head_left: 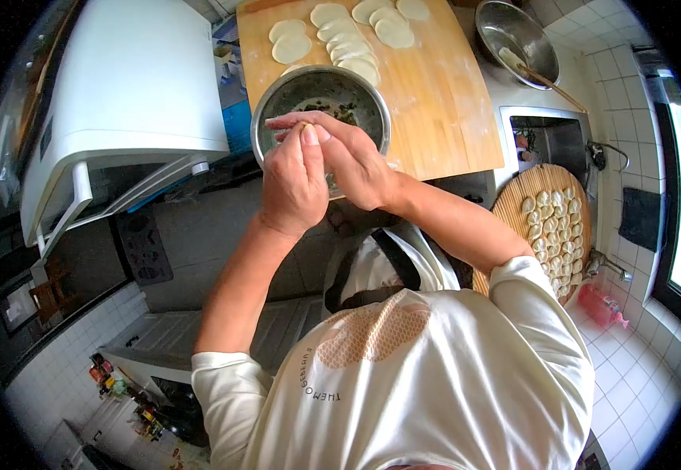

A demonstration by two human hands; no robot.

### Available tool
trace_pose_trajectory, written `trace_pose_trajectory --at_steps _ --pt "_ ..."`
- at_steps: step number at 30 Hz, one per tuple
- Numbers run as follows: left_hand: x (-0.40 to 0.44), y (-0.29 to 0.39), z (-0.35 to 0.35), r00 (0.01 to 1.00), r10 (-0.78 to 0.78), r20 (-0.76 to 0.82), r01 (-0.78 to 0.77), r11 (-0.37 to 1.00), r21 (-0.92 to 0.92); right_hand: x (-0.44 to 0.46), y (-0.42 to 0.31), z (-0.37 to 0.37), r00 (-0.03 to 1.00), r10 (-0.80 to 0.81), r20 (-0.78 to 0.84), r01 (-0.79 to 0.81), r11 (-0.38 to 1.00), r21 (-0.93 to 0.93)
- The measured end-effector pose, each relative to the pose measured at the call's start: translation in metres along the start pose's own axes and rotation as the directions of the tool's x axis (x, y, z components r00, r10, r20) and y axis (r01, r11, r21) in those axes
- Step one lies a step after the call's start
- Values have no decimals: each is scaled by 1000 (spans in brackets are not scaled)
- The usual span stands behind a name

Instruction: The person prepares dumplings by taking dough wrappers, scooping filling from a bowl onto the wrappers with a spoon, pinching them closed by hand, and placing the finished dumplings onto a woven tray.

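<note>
My left hand (296, 178) and my right hand (357, 163) meet above the near part of a steel bowl (260, 129). Both thumbs and the bent fingers press together at the tips. Whatever lies between them is hidden by the fingers. Inside the bowl is a dark green, chopped filling (332, 108), partly covered by my hands. Just beyond the bowl, round dough wrappers (352, 48) lie in overlapping rows on a floured wooden board (442, 110).
On the right, a round woven tray (513, 205) carries rows of folded dumplings (553, 235). Behind it are a sink (567, 141) with a faucet and a second steel bowl (513, 35) with a wooden-handled utensil (552, 84). A white appliance (133, 78) stands left of the board.
</note>
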State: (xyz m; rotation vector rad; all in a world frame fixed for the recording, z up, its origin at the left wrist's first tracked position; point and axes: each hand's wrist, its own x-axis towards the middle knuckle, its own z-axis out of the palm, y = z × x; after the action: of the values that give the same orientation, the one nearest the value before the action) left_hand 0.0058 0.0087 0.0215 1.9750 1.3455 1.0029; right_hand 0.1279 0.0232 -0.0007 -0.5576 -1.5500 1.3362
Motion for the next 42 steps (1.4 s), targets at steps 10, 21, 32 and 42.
trace_pose_trajectory --at_steps 10,21,32,42 --pt "-8 -11 13 998 -64 26 65 996 -58 -7 -8 -1 991 121 -56 -123 992 -26" --pt "6 -4 -3 795 -380 473 501 -30 -865 -9 -14 -13 979 173 -108 -196 943 -269" --pt "3 -12 -2 771 -396 500 580 110 -807 -11 -6 -15 996 78 -47 -84 983 -162" --pt "-10 -21 17 774 -468 427 353 -241 -904 -17 13 -18 977 145 -157 -181 953 -245"
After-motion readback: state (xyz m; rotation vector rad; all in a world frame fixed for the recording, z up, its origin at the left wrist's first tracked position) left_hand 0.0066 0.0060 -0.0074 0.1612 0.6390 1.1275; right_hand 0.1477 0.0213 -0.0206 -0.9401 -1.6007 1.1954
